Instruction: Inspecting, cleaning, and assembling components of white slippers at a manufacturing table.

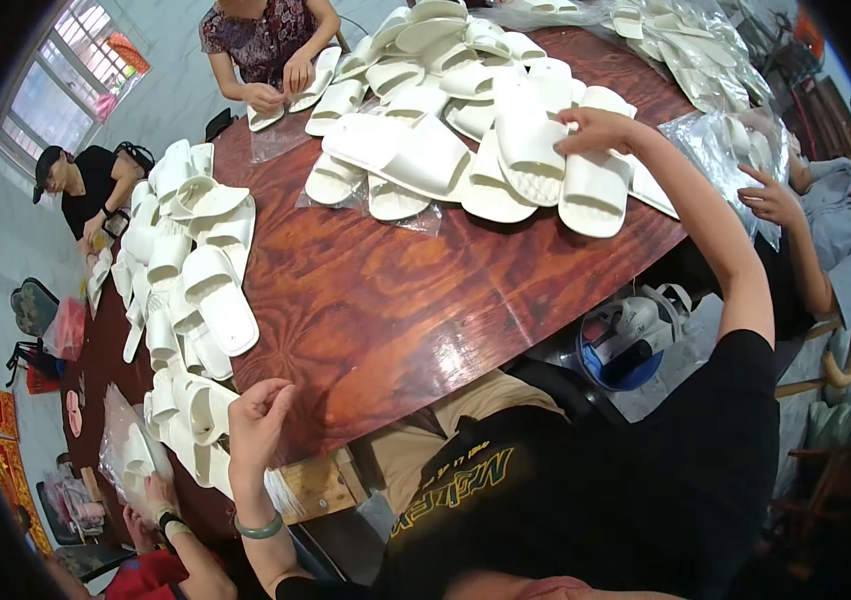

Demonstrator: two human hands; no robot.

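My right hand [597,132] reaches across to the big pile and grips a white slipper [530,150] at the side of its strap. Beside it, another white slipper [593,195] lies with its toe toward the table edge. My left hand [260,412], with a green bangle [258,527] on its wrist, hovers by the near left corner of the wooden table [365,290]. Its fingers are curled together and nothing shows in them. Closest to that hand is a second heap of white slippers [207,400].
Clear plastic bags lie under some slippers, and bagged slippers [680,55] fill the far right. Several people work around the tables, one with a bagged slipper [140,455] at lower left. A blue bucket [620,350] holding white items stands below the right edge.
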